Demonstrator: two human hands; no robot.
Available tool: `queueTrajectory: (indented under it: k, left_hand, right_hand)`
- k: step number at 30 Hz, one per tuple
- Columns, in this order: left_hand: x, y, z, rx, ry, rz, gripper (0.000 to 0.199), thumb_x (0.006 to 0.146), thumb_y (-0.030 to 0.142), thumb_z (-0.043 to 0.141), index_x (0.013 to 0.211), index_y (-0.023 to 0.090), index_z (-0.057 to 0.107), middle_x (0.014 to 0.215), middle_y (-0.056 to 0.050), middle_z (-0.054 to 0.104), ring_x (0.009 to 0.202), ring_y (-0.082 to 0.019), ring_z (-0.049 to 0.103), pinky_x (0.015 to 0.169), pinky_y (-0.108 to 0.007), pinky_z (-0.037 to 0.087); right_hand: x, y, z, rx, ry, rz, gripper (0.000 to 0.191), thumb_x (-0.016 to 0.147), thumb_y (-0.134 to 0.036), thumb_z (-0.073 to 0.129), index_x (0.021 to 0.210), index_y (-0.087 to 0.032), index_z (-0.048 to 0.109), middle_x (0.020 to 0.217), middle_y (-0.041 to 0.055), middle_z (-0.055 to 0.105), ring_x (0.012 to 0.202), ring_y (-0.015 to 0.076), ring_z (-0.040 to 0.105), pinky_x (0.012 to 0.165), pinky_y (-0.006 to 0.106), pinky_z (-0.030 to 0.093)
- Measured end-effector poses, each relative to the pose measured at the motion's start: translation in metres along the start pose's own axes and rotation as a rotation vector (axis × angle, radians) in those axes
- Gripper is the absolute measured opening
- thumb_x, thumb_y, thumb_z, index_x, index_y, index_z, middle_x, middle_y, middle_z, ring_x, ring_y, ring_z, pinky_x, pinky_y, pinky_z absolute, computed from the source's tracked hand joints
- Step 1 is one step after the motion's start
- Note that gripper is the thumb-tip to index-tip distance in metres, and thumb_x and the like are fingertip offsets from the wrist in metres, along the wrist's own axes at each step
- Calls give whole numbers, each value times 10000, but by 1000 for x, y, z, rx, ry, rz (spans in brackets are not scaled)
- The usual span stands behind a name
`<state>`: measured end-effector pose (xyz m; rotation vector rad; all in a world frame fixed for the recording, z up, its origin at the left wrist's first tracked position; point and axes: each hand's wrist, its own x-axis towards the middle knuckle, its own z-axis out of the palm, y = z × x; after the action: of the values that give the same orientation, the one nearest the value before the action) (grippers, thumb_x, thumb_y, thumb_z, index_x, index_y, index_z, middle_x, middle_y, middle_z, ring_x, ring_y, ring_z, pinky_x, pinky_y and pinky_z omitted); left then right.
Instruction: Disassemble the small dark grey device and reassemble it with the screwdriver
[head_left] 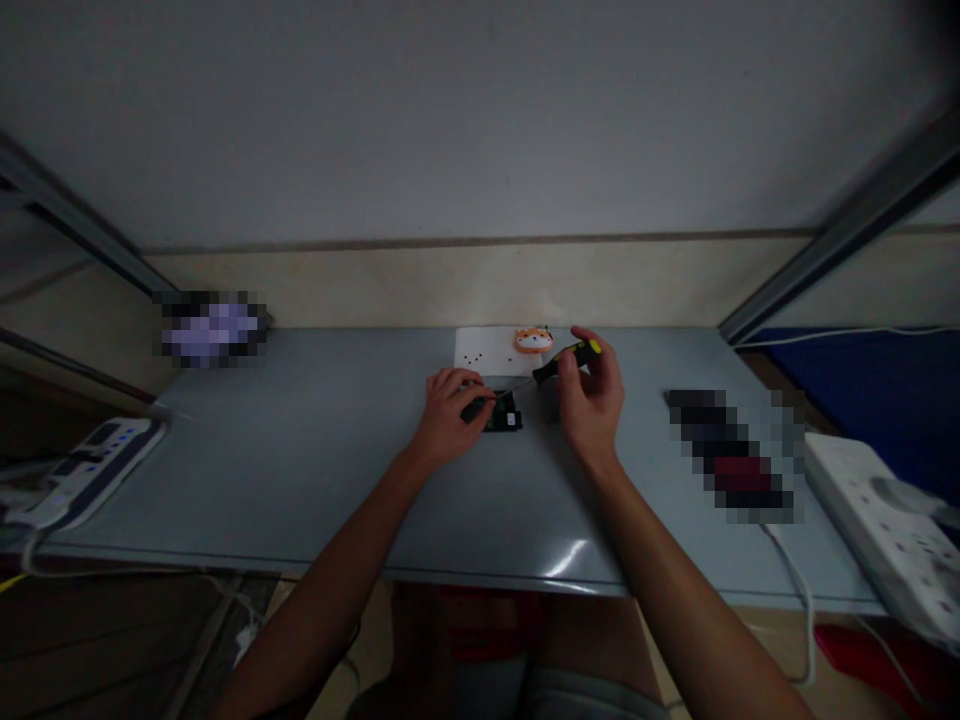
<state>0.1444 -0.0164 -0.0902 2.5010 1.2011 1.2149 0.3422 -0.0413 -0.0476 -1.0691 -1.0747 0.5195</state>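
Observation:
My right hand (592, 395) is closed around a black and yellow screwdriver (568, 360), tilted so its shaft runs down to the left. The tip reaches a small dark circuit board (504, 414) lying on the grey table (315, 460). My left hand (456, 412) rests over the board's left part, fingers bent and closed on it, hiding that side. Just behind the board lies a white sheet (487, 345) with several tiny dark screws (472, 358) on it. An orange and white animal-faced item (533, 340) sits on the sheet's right part.
A power strip (105, 465) stands at the left table edge. Another white power strip (885, 520) is at the right, near a blurred-out dark object (727, 455) with a white cable (795, 580). A blurred purple item (214, 330) lies back left. A wall (420, 285) closes the rear.

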Motion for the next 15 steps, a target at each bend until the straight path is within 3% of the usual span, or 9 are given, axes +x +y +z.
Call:
queueTrajectory:
  k: [5, 10, 15]
  left_hand:
    - [0, 0, 0, -15, -24, -16, 51, 964, 258, 695, 964, 257, 746, 1047, -37, 699, 1072, -229, 603, 990, -435, 416]
    - [0, -1, 2, -22, -31, -27, 55, 961, 255, 700, 977, 268, 752, 1044, -33, 698, 1076, -230, 606, 1000, -441, 417]
    - [-1, -1, 2, -31, -39, -34, 51, 958, 250, 709, 973, 264, 755, 1048, -31, 693, 1061, -225, 604, 996, -439, 417]
  right_hand:
    - [0, 4, 0, -13, 48, -44, 461, 925, -429, 682, 1349, -319, 540, 1096, 59, 610, 718, 143, 593, 536, 279, 500]
    - [0, 5, 0, -22, -26, -61, 412, 960, -423, 649, 1346, -342, 528, 1027, 27, 603, 594, 111, 517, 513, 286, 477]
    - [-1, 3, 1, -36, -35, -72, 393, 977, -408, 628, 1352, -340, 533, 979, 17, 601, 613, 130, 534, 546, 312, 504]
